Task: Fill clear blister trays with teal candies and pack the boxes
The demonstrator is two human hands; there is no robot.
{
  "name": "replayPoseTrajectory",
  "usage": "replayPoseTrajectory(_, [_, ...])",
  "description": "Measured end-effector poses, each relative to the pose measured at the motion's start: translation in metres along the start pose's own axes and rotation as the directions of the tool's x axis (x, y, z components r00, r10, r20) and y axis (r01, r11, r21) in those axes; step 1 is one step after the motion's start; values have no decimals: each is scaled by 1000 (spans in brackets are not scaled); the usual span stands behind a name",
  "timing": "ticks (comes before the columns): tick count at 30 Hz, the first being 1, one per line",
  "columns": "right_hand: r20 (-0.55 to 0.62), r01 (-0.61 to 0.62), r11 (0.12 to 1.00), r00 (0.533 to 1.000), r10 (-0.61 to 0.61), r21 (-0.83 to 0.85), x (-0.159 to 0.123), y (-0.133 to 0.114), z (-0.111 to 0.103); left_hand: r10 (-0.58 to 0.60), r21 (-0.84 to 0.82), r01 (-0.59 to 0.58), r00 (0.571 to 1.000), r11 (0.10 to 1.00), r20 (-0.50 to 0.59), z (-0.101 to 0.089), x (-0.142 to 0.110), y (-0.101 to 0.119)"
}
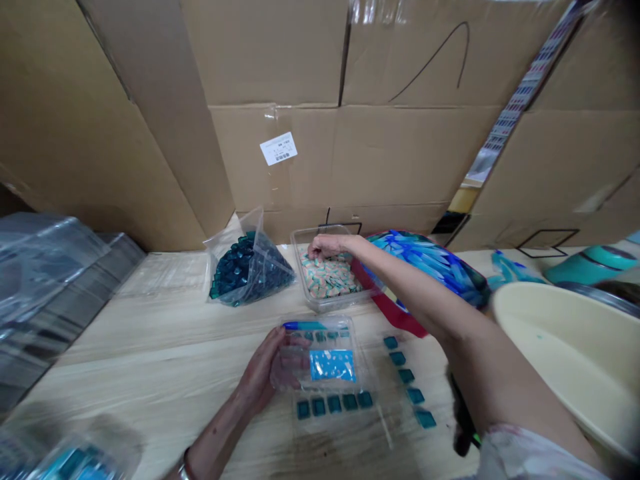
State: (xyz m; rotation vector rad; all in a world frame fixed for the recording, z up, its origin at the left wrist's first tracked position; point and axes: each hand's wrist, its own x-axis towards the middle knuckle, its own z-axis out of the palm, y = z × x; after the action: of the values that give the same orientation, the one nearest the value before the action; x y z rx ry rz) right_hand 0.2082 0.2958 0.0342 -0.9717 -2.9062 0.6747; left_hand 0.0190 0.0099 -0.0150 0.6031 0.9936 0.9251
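Observation:
Low in the middle, my left hand point(261, 368) grips a clear plastic box point(293, 373) by its left side. Inside the box lie a blue pen-like stick point(305, 326), a row of small teal pieces and a light blue dotted packet point(333, 365). My right hand point(327, 245) reaches into a clear plastic tub point(323, 305) of small pink-and-teal flat pieces point(330, 279). Its fingers are curled together on the pieces; what they pinch is hidden. Teal square pieces point(334, 404) lie in a row in front of the box, and more teal squares point(406, 376) form a column to its right.
A clear bag of dark teal squares point(245, 267) stands left of the tub. Behind my right arm is a red tray point(395, 317) of blue sticks. A cream basin point(565, 333) stands right, stacked clear boxes point(45, 287) left. Cardboard walls point(400, 153) enclose the back.

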Motion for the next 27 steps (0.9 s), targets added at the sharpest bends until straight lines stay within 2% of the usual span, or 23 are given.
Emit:
replayPoseTrajectory(5, [85, -16, 995, 996, 24, -95, 14, -13, 0, 5, -1, -5, 999, 1000, -34, 3, -2, 2])
replayPoseTrajectory(12, [86, -76, 980, 992, 93, -182, 16, -15, 9, 44, -27, -44, 999, 999, -3, 1, -1, 1])
replayPoseTrajectory(16, [61, -54, 973, 996, 70, -225, 8, -10, 13, 75, -45, -74, 997, 996, 17, 0, -1, 0])
replayPoseTrajectory(21, [17, 36, 948, 999, -32, -317, -11, -11, 18, 82, -71, -79, 996, 994, 34, 1, -2, 1])
replayPoseTrajectory(27, [-58, -17, 962, 998, 1, -271, -30, -11, 22, 87, -40, -85, 995, 996, 49, 0, -1, 0])
